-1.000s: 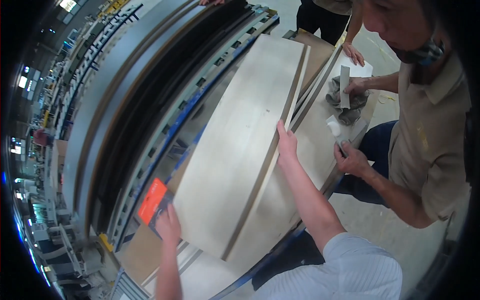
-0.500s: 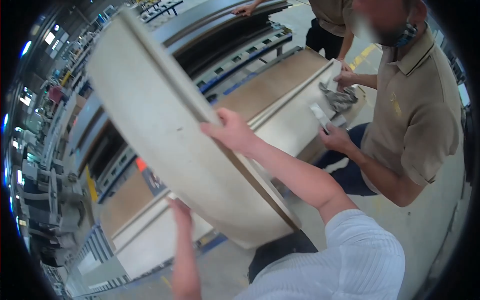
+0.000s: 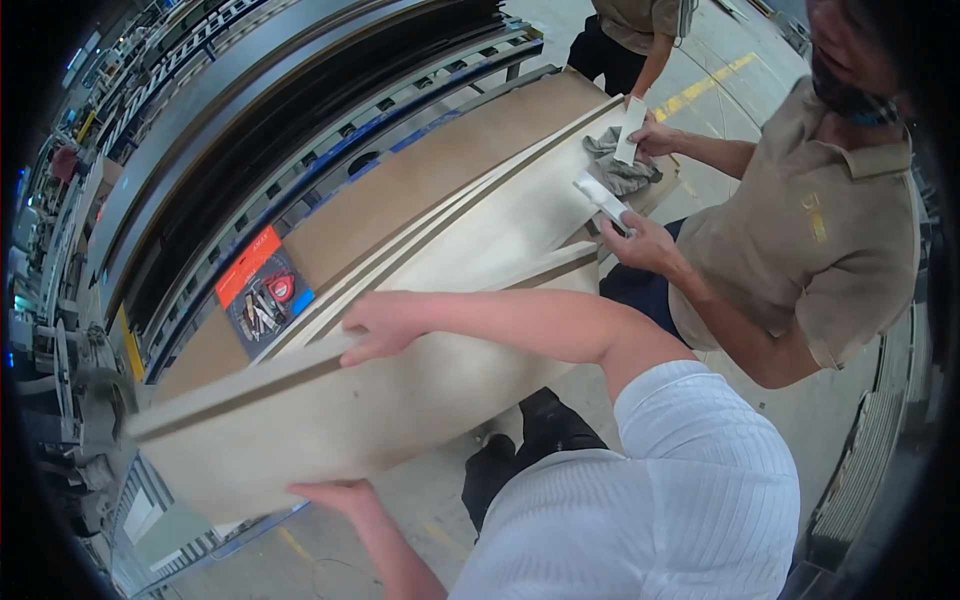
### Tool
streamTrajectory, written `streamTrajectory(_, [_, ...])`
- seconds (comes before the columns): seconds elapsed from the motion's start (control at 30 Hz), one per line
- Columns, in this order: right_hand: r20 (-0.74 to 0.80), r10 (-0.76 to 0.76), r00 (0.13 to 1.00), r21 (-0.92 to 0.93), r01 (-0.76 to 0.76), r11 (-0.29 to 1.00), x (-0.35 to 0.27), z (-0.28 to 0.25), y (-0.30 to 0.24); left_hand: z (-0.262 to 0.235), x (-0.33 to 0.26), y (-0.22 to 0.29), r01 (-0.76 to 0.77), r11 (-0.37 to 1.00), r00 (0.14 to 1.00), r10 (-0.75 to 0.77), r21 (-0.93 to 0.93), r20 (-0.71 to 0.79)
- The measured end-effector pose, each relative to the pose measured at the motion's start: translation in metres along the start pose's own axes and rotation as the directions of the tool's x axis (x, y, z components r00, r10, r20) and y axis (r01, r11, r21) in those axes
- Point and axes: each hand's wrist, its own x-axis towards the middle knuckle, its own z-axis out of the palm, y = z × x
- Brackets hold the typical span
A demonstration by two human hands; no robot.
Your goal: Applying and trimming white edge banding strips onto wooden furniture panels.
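I hold a long pale panel (image 3: 330,420) with a brown edge strip, standing on its long edge between me and the workbench. My right hand (image 3: 385,325) grips its top edge. My left hand (image 3: 340,495) supports its bottom edge from underneath. A second pale panel (image 3: 500,215) lies flat on the brown board (image 3: 420,180) of the bench just behind it.
A co-worker in a tan shirt (image 3: 800,250) stands at the right, holding a white scraper (image 3: 600,195) and a white block (image 3: 632,130) over a grey rag (image 3: 620,170). An orange and blue tool package (image 3: 262,290) lies on the bench. Dark curved racks (image 3: 250,110) run behind.
The panel lay flat on the bench, was tipped up high, and has now come down toward me, standing on its long edge. Both hands stayed on it.
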Motion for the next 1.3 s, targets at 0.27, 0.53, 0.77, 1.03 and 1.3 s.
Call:
streamTrajectory(0.27, [0.184, 0.160, 0.970, -0.225, -0.117, 0.967, 0.021, -0.011, 0.121, -0.099, 0.007, -0.185, 0.418, 0.793, 0.736, -0.011, -0.442, 0.677])
streamTrajectory(0.53, [0.196, 0.225, 0.955, -0.317, -0.155, 0.936, 0.052, -0.032, 0.239, -0.014, 0.021, -0.282, 0.386, 0.922, 0.850, -0.371, -0.036, -0.373])
streamTrajectory(0.77, [0.275, 0.299, 0.914, -0.276, -0.223, 0.935, 0.069, -0.027, 0.277, 0.017, 0.024, -0.288, 0.493, 0.869, 0.753, -0.442, -0.028, -0.488])
streamTrajectory(1.03, [0.143, 0.075, 0.987, -0.451, -0.002, 0.893, 0.064, -0.023, 0.279, -0.003, 0.034, -0.299, 0.425, 0.902, 0.879, -0.393, 0.071, -0.270])
streamTrajectory(1.3, [-0.777, 0.497, 0.385, 0.230, -0.561, 0.795, -0.124, -0.193, 0.195, 0.009, -0.036, -0.258, 0.853, 0.339, 0.448, -0.866, 0.398, -0.223])
